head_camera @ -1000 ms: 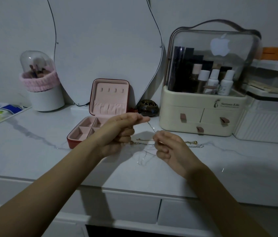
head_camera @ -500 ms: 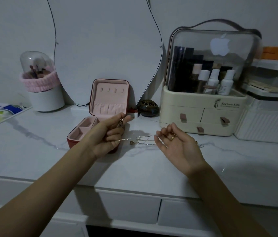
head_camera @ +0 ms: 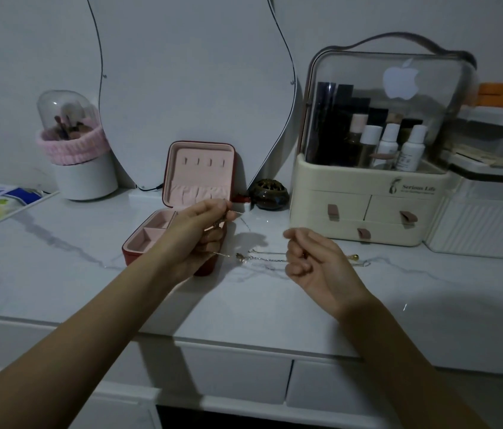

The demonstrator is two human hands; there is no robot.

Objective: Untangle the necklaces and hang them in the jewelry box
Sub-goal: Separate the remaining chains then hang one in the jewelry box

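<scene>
A glossy white marble-veined tabletop (head_camera: 58, 274) carries everything. At the back right stands a cream plastic cosmetics organiser (head_camera: 367, 212) with a clear domed lid, bottles inside. The jewelry box (head_camera: 200, 171), red outside and lined in soft pink, stands open, its lid upright with four small hooks (all bare). The left hand (head_camera: 200, 233) has its grip pinched on a fine chain at thumb and forefinger; the right hand (head_camera: 315, 258), fingers curled, pinches the thin metal necklaces (head_camera: 262, 259), which trail between both hands just above the tabletop.
</scene>
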